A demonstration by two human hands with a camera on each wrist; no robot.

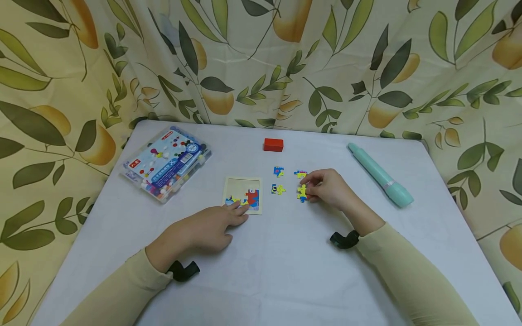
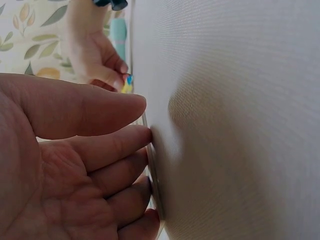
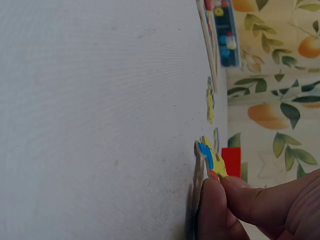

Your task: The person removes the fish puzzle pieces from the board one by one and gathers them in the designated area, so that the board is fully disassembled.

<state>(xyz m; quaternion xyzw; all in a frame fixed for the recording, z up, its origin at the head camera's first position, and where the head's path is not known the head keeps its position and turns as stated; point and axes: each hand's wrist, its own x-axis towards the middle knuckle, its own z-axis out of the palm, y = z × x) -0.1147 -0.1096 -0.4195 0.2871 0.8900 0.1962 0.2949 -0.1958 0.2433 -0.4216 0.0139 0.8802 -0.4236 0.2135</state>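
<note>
Tablecloth (image 1: 285, 267), pinched puzzle piece (image 1: 302, 192) — lengthwise fore-aft

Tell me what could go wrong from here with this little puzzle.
The right hand pinches the yellow-and-blue piece at one end, so it might slip or twist. The loose piece just beyond those fingers could get knocked. The left hand, touching the tray's near edge, might shift it.

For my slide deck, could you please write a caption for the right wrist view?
Right hand pinches a yellow-and-blue puzzle piece, with a red block in the background.
</note>
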